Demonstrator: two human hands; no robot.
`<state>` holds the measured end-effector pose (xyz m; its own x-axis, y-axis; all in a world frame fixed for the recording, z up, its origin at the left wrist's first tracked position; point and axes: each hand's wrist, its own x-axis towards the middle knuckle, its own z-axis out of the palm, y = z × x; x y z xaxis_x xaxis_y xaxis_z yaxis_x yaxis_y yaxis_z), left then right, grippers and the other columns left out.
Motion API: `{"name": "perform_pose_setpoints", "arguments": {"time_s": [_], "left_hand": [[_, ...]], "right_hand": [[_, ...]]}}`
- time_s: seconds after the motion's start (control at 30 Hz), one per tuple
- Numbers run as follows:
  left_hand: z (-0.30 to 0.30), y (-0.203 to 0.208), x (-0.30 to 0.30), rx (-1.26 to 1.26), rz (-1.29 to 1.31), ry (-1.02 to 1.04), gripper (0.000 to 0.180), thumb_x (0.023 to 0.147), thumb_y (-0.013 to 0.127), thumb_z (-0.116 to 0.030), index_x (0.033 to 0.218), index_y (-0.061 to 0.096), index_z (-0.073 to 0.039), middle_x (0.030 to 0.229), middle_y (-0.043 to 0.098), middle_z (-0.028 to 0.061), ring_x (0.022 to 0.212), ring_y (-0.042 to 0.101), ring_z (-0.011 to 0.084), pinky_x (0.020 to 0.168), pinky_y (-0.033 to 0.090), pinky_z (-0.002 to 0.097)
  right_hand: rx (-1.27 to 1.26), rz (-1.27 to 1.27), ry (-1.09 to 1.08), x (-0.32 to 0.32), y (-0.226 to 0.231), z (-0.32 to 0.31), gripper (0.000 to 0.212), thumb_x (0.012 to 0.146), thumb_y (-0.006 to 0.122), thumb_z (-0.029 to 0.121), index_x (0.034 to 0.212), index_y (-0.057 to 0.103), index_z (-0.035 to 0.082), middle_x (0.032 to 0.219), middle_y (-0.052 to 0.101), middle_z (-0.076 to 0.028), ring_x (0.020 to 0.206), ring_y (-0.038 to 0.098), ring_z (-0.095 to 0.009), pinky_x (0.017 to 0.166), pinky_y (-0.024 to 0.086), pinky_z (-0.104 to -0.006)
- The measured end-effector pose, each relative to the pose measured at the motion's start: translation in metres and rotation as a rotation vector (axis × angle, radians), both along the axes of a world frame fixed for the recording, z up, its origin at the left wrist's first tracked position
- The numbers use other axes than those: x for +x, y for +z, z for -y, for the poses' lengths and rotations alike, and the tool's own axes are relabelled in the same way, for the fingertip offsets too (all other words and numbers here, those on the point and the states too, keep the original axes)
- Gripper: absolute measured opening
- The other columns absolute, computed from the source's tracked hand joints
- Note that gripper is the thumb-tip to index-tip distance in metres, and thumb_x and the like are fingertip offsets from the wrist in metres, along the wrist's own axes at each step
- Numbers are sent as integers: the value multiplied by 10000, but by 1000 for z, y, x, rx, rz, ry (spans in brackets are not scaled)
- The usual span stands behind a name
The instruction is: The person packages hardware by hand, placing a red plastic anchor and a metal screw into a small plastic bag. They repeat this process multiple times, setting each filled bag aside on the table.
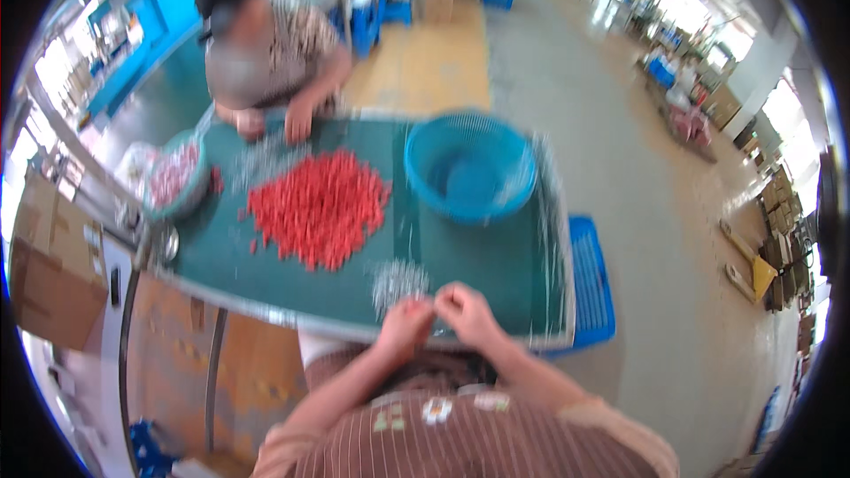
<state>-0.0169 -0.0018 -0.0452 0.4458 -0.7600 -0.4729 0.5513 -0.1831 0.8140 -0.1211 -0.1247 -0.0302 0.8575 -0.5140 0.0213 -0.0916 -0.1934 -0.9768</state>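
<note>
Close together at the near edge of the green table, my left hand [407, 326] and my right hand [467, 315] meet at the fingertips. Both are closed in a pinch; whatever they hold is too small and blurred to name. Just beyond my left hand lies a small heap of clear, whitish little pieces [397, 284]. A large pile of small red pieces [319, 210] spreads over the middle of the table [460, 257]. Toward the far right side stands a blue plastic basket [471, 168], with no contents that I can make out.
Across the table a person [274, 62] leans over with both hands near another whitish heap [266, 162]. A pale green basin [202, 179] of pinkish pieces stands at the left end. A blue crate [591, 279] sits beside the right edge, and cardboard boxes [57, 257] stand left.
</note>
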Motion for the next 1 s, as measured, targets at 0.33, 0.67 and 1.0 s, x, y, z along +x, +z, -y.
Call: {"name": "perform_pose_setpoints", "arguments": {"time_s": [0.33, 0.67, 1.0], "left_hand": [[5, 26, 18, 90, 33, -281, 237, 908, 617, -175, 1081, 626, -14, 697, 583, -1, 463, 385, 31, 401, 274, 190], [0, 36, 37, 187, 473, -496, 262, 861, 668, -279, 982, 705, -50, 669, 593, -59, 607, 483, 28, 553, 397, 204], [-18, 21, 55, 176, 271, -532, 212, 863, 652, -251, 917, 691, -50, 742, 645, -24, 632, 512, 50, 570, 421, 215]], "right_hand": [[143, -218, 104, -18, 30, 27, 94, 881, 617, 83, 913, 630, -5, 785, 637, -18, 701, 579, -73, 644, 473, -226], [-77, -354, 197, -3, 45, 19, 208, 851, 631, 213, 949, 655, 31, 827, 672, -83, 754, 619, -164, 699, 483, -298], [46, -358, 102, 11, 31, -5, 170, 855, 652, 139, 961, 659, 6, 797, 658, -32, 725, 574, -82, 678, 475, -252]]}}
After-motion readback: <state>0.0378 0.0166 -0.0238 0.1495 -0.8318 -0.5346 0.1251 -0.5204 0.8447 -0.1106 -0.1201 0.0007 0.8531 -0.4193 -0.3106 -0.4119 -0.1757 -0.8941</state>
